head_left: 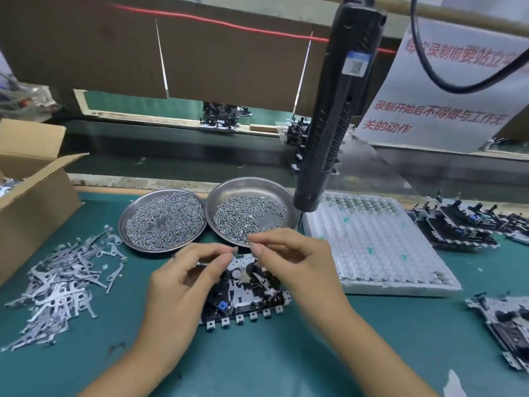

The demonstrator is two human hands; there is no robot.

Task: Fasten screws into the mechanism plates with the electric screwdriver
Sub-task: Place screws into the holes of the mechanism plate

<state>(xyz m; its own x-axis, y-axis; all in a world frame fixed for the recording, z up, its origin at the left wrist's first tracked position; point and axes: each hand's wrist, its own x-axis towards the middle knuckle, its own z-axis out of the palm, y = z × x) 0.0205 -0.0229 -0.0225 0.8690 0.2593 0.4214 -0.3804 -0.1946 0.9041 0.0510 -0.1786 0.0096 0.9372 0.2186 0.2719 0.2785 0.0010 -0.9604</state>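
Green mat [257, 362] under a mechanism plate [246, 293], close before two steel dishes of screws [249, 216]. Left hand [183, 282] pinching a thin metal piece above it; right hand [289, 259] fingertips pinched, contents too small to tell. Black electric screwdriver [332, 116] hanging unheld over the right dish.

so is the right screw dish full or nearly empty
Partly full: the right dish holds a screw pile over its middle, with bare metal showing around it.

Green bench mat [257, 365]; cardboard wall [200, 58] behind; white notice [446, 90] w/ red txt.
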